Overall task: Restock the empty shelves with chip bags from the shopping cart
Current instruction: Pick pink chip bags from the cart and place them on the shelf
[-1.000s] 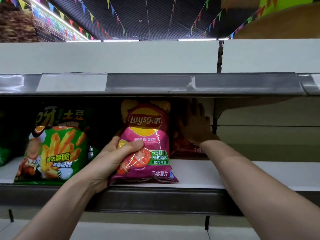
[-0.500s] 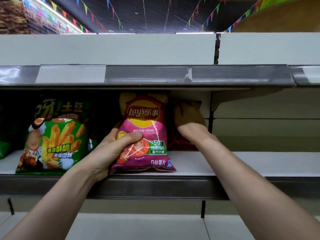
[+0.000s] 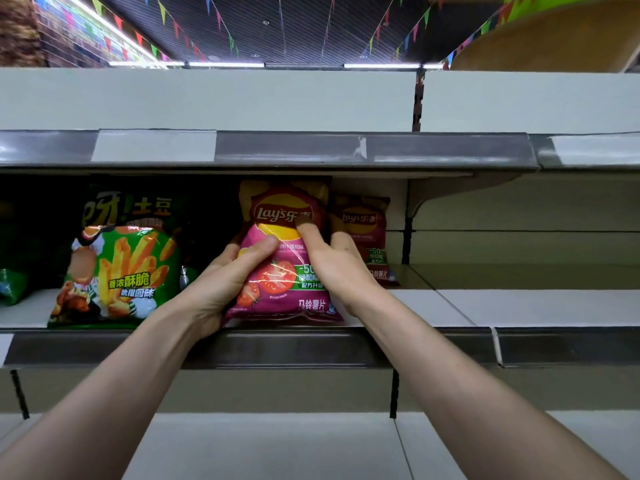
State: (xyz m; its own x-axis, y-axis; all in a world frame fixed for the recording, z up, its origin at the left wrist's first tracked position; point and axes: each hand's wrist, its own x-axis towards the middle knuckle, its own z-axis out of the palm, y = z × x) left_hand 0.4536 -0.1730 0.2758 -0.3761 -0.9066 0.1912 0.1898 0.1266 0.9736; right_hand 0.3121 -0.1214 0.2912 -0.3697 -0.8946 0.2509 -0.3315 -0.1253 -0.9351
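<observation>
Left hand [image 3: 228,275] is gripping the pink chip bag [image 3: 277,292] at its left side, thumb lying across the front panel and fingers going behind it out of sight. Right hand [image 3: 334,268] is clamping the opposite side, thumb pressing on the front at the right end of the logo, remaining fingers curling round the right edge. Both hands are holding the one bag; neither is free.

The bag is standing upright at the front edge of the shelf [image 3: 536,306], its bottom seam sitting just above the price rail [image 3: 311,348]. It is showing a magenta face with a yellow top, a red-and-yellow Lay's roundel, tomato slices and a green band; the film is glossy and catching glare.

Handling assessment: the bag is looking air-filled and light, with soft, slippery film and brittle contents. Holding it by both side edges, as now, is looking sound. Squeezing the middle is risking crushed chips, and the pouch is liable to tip forward off the front edge if released unsupported.

A second bag [image 3: 363,226] of the same kind is standing just behind and to the right, deeper on the shelf. A green fries bag [image 3: 117,268] is leaning near the front edge to the left, apart from the pink one
</observation>
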